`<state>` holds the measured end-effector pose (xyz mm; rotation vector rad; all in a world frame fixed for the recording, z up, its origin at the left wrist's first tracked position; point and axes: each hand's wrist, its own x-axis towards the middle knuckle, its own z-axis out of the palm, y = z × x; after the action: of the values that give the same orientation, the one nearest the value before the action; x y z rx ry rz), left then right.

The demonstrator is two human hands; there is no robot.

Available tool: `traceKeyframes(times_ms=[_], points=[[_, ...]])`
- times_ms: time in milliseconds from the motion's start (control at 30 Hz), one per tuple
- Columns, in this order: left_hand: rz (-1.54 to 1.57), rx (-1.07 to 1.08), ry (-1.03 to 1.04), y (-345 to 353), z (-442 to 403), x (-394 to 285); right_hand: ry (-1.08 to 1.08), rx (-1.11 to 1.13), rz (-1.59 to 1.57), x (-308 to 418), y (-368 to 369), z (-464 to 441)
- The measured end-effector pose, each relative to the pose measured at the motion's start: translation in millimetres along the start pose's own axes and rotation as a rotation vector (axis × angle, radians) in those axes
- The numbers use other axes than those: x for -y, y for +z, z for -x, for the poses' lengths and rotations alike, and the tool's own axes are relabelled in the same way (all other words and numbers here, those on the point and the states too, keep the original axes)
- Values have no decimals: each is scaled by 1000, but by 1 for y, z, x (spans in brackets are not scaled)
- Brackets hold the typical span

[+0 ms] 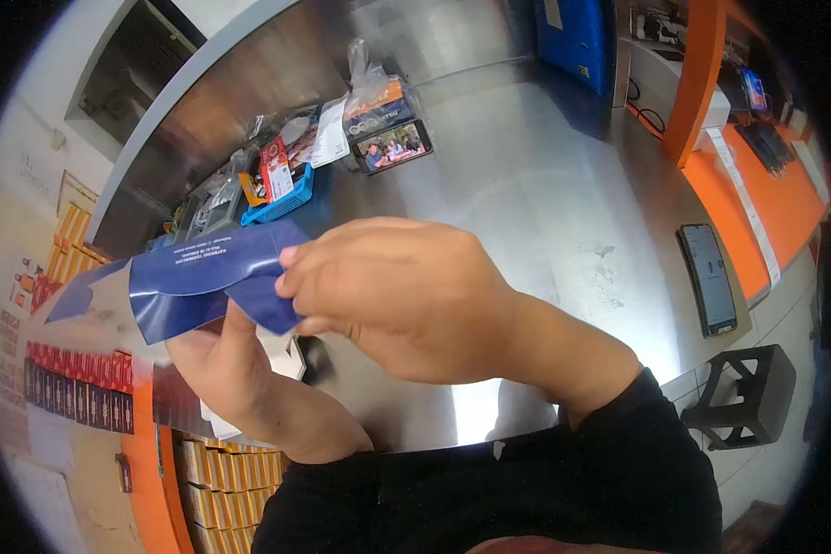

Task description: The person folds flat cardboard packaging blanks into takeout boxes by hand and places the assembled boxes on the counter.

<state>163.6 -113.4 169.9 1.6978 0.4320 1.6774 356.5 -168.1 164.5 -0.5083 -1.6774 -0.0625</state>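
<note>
A dark blue printed cardboard carton (208,268), with small white lettering on top and a loose flap, is held up in front of me at the left. My left hand (235,379) supports it from below, its thumb at the underside near the flap; the other fingers are hidden behind the cardboard. My right hand (406,295) pinches the carton's right end between thumb and bent fingers. Part of a white item (284,360) shows under my hands; I cannot make out what it is.
On the steel counter (526,203) stand a blue basket (282,201) of packets and a phone playing video (392,148), propped against a box. Another phone (708,280) lies near the right edge. A dark stool (743,397) stands beyond it. Stacked yellow boxes (231,485) fill a lower-left shelf.
</note>
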Motion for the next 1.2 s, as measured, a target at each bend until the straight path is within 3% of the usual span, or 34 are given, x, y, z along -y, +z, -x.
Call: traceKeyframes(times_ms=[33,167,367,533,600,700,867,933,1000,1033,1100,1200], points=[[19,52,17,-1,2,-1,-71,1,-2,1,1,0],[-45,-1,45,11,7,3,-14,-112,9,1,5,2],[37,28,34,16,11,-10,-38,97,-78,0,-12,-4],[-64,9,-22,39,10,1,4,-96,80,-7,8,1],[-69,-10,48,58,12,11,-1,-164,131,-16,13,4],[39,24,-87,63,10,16,-29,-230,213,-29,15,6],[156,57,-141,52,0,15,-74,-157,270,-46,6,4],[124,83,-180,52,-6,24,-40,63,262,-52,3,7],[-71,-11,-57,60,-8,45,-8,34,252,-41,2,2],[-423,5,-45,65,-5,47,21,6,243,-36,2,-1],[-765,121,-43,73,7,67,43,-79,262,-28,6,-1],[-796,234,-72,87,15,67,-22,-257,310,-35,7,1]])
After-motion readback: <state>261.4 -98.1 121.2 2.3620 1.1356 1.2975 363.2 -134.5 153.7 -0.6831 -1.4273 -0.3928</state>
